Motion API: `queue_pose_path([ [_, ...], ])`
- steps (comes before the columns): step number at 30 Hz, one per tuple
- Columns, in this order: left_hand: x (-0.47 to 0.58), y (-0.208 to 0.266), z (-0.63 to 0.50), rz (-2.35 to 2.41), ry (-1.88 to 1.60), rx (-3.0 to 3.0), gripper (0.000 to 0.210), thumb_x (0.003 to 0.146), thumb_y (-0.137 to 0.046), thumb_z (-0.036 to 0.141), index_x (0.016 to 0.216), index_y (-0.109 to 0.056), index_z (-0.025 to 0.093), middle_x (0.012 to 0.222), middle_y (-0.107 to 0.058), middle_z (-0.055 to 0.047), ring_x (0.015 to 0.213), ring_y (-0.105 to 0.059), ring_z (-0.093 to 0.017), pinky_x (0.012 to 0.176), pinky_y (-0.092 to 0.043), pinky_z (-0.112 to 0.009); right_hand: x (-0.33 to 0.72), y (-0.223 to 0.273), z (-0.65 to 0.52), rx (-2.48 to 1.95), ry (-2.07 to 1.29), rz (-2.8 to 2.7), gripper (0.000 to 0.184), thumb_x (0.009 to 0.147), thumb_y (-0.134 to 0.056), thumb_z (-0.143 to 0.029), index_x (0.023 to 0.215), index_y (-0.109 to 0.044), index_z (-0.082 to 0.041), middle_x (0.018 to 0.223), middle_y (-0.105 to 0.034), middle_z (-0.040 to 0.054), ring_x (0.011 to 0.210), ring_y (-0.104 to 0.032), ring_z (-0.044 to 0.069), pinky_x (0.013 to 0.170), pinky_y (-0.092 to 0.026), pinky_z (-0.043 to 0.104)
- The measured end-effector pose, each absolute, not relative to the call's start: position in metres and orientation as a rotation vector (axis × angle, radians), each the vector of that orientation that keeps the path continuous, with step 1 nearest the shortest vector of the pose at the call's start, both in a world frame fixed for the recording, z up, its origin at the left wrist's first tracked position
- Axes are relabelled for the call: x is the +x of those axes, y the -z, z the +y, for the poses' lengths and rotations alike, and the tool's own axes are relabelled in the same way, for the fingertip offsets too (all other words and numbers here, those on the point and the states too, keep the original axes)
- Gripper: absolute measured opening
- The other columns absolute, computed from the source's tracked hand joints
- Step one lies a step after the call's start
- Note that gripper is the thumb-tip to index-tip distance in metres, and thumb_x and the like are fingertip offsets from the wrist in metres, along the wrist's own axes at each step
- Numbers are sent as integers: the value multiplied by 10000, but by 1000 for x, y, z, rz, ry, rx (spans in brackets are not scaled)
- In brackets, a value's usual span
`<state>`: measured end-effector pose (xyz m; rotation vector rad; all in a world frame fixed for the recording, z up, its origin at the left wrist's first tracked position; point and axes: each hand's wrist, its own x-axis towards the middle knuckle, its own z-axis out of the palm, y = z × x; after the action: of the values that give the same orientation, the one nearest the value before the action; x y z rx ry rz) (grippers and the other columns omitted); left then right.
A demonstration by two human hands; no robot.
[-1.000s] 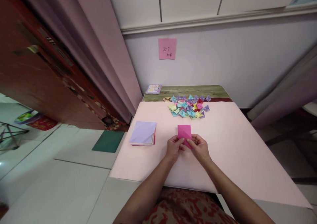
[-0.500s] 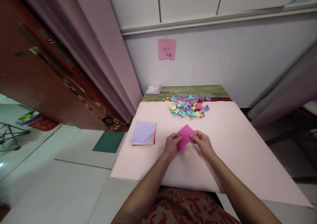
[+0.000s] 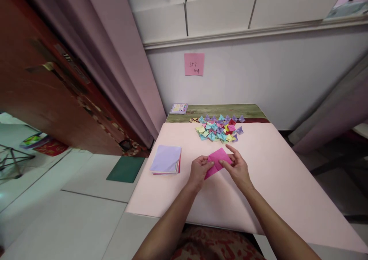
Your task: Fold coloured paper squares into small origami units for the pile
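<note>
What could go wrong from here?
The pink paper, pinched between left hand and right hand, might slip or crease crookedly. The right hand's raised finger points toward the folded-paper pile, so reaching forward could scatter pieces. The square-sheet stack is uneven and might slide if the left arm brushed it.

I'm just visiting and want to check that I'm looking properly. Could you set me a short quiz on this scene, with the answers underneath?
1. What do the left grip and the right grip both hold?
2. Which grip is nearer the paper stack? a) the left; b) the right; c) both equally
3. True or false: the pile of small folded pieces shows more than one colour.

Key
1. The pink paper.
2. a
3. True; purple, light blue and yellow are among its colours.
</note>
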<state>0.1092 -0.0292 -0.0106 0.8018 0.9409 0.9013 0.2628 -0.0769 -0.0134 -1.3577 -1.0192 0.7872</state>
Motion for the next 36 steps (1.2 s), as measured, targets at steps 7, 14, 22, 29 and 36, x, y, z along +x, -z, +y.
queue_pose_path([
  [7,111,-3,-31,945,-857,880,363,546,-886,361,761,-699,137,656,-697,-29,543,-596,-118,534,-441,-215,266,15,-73,-1221,-1066,-782,503,620,-845,-491,981,-693,-175,827,-727,63,743,-673,224,700,-556,350],
  [14,115,-5,-29,957,-858,824,327,528,-888,319,722,-691,144,622,-667,-6,541,-569,-107,536,-422,-212,267,14,-78,-1299,-909,-808,559,725,-777,-494,1182,-640,-204,696,-674,12,642,-623,192,606,-519,308],
  [22,114,-7,-28,971,-890,841,301,591,-833,303,733,-612,157,564,-608,32,469,-515,-84,493,-377,-196,266,10,-84,-1436,-797,-1047,550,705,-803,-425,1214,-683,-256,861,-716,28,602,-558,154,645,-521,318],
  [29,109,-14,-32,847,-901,1195,478,716,-747,291,1163,-619,178,739,-709,-19,620,-620,-146,606,-453,-238,268,12,-83,-1422,-813,-1022,473,709,-786,-416,1146,-716,-250,1099,-732,66,885,-670,254,819,-549,399],
  [36,106,-16,-34,931,-925,1474,171,763,-681,254,902,-747,178,790,-727,-54,700,-648,-179,631,-475,-251,275,9,-86,-1529,-630,-1279,219,790,-727,-433,951,-774,-292,991,-742,52,919,-674,262,854,-521,399],
])
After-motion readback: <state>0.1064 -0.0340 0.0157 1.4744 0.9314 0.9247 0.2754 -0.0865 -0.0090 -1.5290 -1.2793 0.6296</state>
